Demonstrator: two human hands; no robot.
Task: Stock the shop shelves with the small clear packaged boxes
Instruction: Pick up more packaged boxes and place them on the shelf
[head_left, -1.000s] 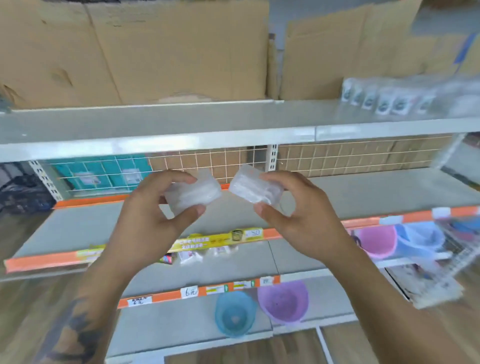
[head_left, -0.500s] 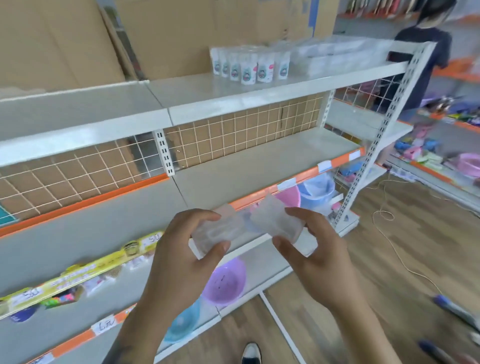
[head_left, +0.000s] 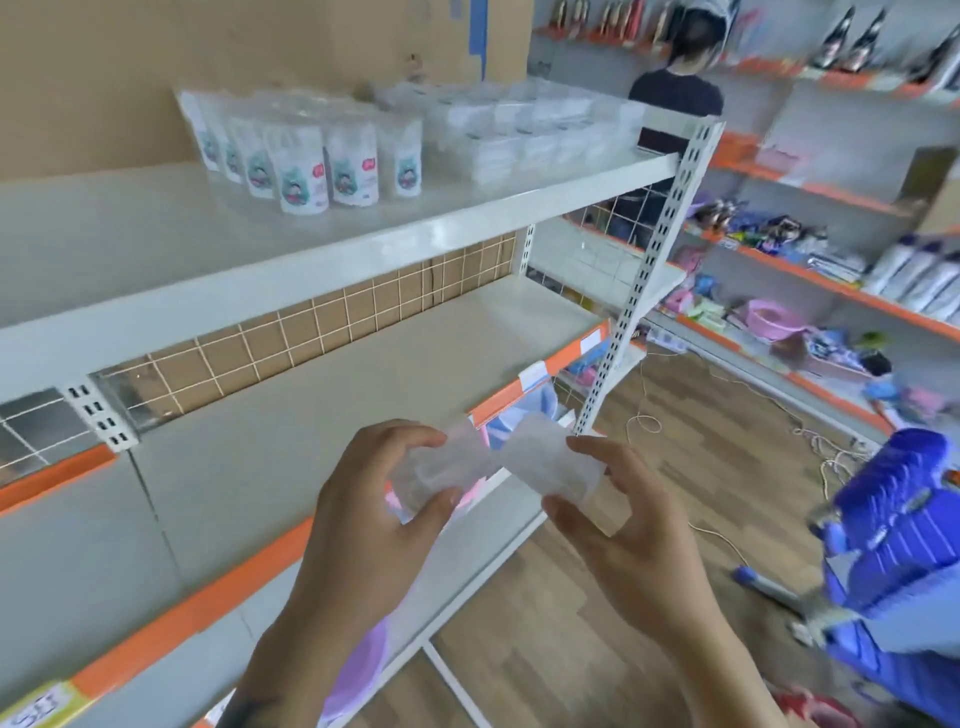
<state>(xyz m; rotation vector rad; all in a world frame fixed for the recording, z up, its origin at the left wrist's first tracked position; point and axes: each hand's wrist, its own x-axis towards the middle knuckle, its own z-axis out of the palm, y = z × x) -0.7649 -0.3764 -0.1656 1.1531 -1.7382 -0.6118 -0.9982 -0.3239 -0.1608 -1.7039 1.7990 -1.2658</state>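
Here the left hand (head_left: 371, 512) holds one small clear box (head_left: 439, 475) between thumb and curled fingers, and the right hand (head_left: 631, 540) pinches a second clear box (head_left: 553, 462) the same way. The two boxes almost touch, in the air in front of the orange front edge of the middle shelf (head_left: 363, 379). On the top shelf (head_left: 156, 228), near its right end, stand white pouches (head_left: 311, 161) and, beside them, rows of clear boxes (head_left: 519, 130). A blue basket (head_left: 893, 525) is at the right.
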